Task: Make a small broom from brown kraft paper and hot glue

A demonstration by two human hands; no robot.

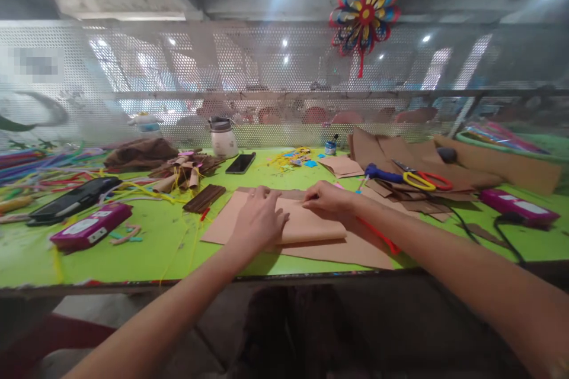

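Observation:
A folded sheet of tan paper [311,226] lies on more brown sheets [351,249] near the front of the green table [160,243]. My left hand [258,222] rests flat on the left part of the folded sheet, fingers stretched out. My right hand [329,197] presses on the sheet's far right edge, fingers bent down with the tips on the paper. A red strip [380,237] pokes out from under the sheets by my right forearm.
Scissors with yellow and red handles [420,179] lie on brown paper at the right, beside a blue tool [382,174]. A phone [240,163], a white jar [223,137], paper rolls [184,172], pink boxes [91,226] [518,204] and coloured strips [40,169] surround the work. Perforated screen behind.

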